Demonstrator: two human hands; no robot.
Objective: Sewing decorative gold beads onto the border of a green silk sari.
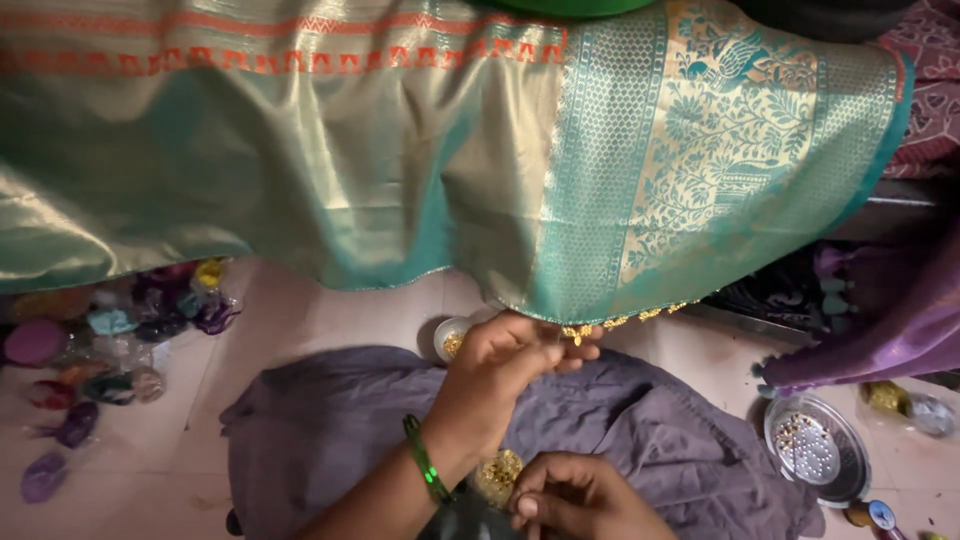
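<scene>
Green and gold woven cloth (400, 170) hangs across the upper half of the frame, its patterned end panel at upper right, the lower hem dropping to centre frame. Left hand (515, 360), green bangle (424, 460) on the wrist, is raised to that hem and pinches the edge where a short row of small gold beads (610, 325) is already fixed along it; fingers closed on cloth, whether a needle or thread is among them cannot be told. Right hand (580, 495) sits low at bottom centre, fingers curled in above a small heap of gold beads (498, 472) on the grey cloth (660, 420) spread over the floor; whether it grips a bead is not visible. Small bowl (452, 338) with more gold bits stands just behind the left hand. Steel plate (815, 445) with pale beads lies at lower right on the floor. Packets of coloured thread and beads (110, 340) scattered at left. Risks as I judge them: the pinch on the hem is slight, so a tug could slip the edge and loosen the last bead; the heap lies loose on soft cloth, and a shifted knee or wrist could scatter it into the folds; the raised hand is just beside the bowl, and a lowered elbow could tip it.
</scene>
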